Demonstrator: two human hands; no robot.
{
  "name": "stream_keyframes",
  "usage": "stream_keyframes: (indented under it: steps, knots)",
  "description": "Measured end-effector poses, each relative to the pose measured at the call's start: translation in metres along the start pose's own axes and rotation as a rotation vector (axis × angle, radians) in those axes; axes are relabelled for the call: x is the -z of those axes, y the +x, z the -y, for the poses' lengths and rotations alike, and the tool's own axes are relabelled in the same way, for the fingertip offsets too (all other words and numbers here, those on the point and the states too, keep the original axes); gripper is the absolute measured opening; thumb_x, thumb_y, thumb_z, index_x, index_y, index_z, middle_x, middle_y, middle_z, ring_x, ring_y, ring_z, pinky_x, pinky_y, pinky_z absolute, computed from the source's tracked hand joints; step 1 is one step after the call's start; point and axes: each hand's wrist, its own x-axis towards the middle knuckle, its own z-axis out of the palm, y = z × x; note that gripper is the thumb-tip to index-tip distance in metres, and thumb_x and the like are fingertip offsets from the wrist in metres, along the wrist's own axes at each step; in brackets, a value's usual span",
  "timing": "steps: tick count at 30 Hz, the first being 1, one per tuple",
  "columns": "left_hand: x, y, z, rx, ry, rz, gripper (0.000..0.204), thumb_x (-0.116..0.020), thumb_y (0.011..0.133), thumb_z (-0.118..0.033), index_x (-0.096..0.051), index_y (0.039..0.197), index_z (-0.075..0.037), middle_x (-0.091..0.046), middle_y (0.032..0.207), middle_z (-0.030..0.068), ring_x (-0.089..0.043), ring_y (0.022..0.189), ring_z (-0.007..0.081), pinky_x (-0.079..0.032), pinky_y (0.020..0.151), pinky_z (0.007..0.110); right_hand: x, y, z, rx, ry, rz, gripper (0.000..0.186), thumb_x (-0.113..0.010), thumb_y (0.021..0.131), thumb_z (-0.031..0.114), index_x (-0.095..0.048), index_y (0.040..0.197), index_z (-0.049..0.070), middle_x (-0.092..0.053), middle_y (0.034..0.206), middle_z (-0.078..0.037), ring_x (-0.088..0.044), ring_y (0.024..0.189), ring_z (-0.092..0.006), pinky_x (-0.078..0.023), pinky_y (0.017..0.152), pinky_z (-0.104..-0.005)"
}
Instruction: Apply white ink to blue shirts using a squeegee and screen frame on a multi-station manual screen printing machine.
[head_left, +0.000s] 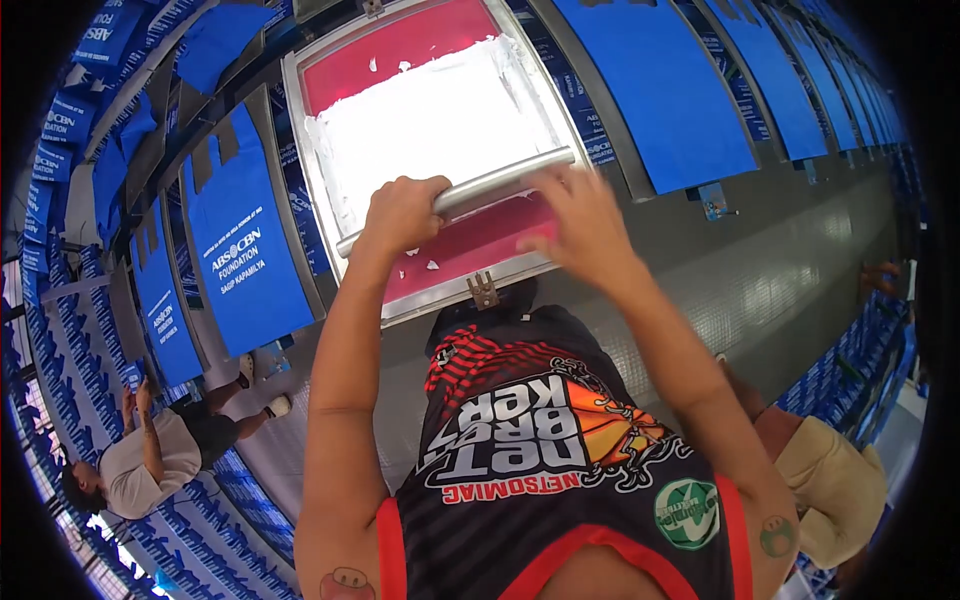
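A screen-printing frame (430,303) with pink-red mesh (490,238) lies in front of me. White ink (425,125) covers much of its middle, with small splatters beyond the edges. Across the mesh, slightly tilted, lies a long silver squeegee (505,184). My left hand (405,212) is closed around its handle left of the middle. Near the squeegee's right part, my right hand (583,215) is blurred, its thumb stretched away from the fingers and the bar. Whether its fingertips touch the squeegee I cannot tell.
Blue fabric bags lie flat on dark boards on both sides, one at left (245,235) and one at right (665,100). A metal clamp (483,290) sits at the frame's near edge. One person (155,465) stands at left, another (825,480) at right. Racks of blue items line the surroundings.
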Motion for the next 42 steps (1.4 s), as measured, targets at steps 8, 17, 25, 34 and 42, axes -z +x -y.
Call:
stream_keyframes:
  steps: [8,17,25,34,42]
  knots:
    - [0.0,-0.056,0.065,0.266,0.136,0.041,0.03,-0.077,0.069,-0.03,-0.063,0.086,-0.01,-0.067,0.077,0.0141,-0.066,0.075,0.0326,-0.048,0.071,0.045,-0.019,0.082,-0.059,0.057,-0.323,0.488,0.022,-0.073,0.068,0.015,-0.061,0.084,0.008,-0.066,0.08,-0.012,-0.065,0.079,-0.0316,-0.053,0.071,-0.0445]
    - [-0.023,0.039,0.136,0.172,0.153,-0.404,0.023,-0.07,0.064,-0.011,-0.066,0.086,-0.006,-0.065,0.077,0.0175,-0.061,0.077,0.0381,-0.052,0.074,0.044,-0.078,0.158,-0.111,0.015,-0.382,0.081,0.012,-0.054,0.078,0.011,-0.066,0.082,0.011,-0.067,0.072,-0.01,-0.067,0.068,-0.03,-0.054,0.056,-0.0441]
    - [0.0,-0.011,0.112,0.194,0.185,-0.134,0.019,-0.064,0.072,-0.013,-0.07,0.089,-0.009,-0.068,0.081,0.0154,-0.065,0.08,0.0338,-0.051,0.075,0.047,-0.046,0.119,-0.083,-0.134,-0.357,0.476,0.015,-0.062,0.073,0.015,-0.068,0.087,0.014,-0.068,0.081,-0.011,-0.068,0.077,-0.0285,-0.054,0.065,-0.0439]
    - [0.035,0.088,0.168,0.138,0.141,-0.399,0.02,-0.073,0.067,-0.02,-0.067,0.079,-0.005,-0.065,0.071,0.0177,-0.064,0.067,0.0358,-0.05,0.065,0.045,-0.062,0.245,-0.109,-0.028,-0.411,0.236,0.015,-0.057,0.075,0.014,-0.068,0.086,0.012,-0.069,0.081,-0.013,-0.068,0.075,-0.0312,-0.054,0.064,-0.0437]
    - [-0.043,-0.051,0.096,0.229,0.093,-0.229,0.029,-0.07,0.059,-0.008,-0.072,0.088,-0.014,-0.07,0.082,0.0105,-0.066,0.084,0.0264,-0.037,0.094,0.049,-0.063,0.073,-0.074,-0.046,-0.24,0.187,0.012,-0.06,0.07,0.007,-0.066,0.079,0.013,-0.065,0.067,-0.01,-0.066,0.065,-0.0296,-0.052,0.056,-0.0414]
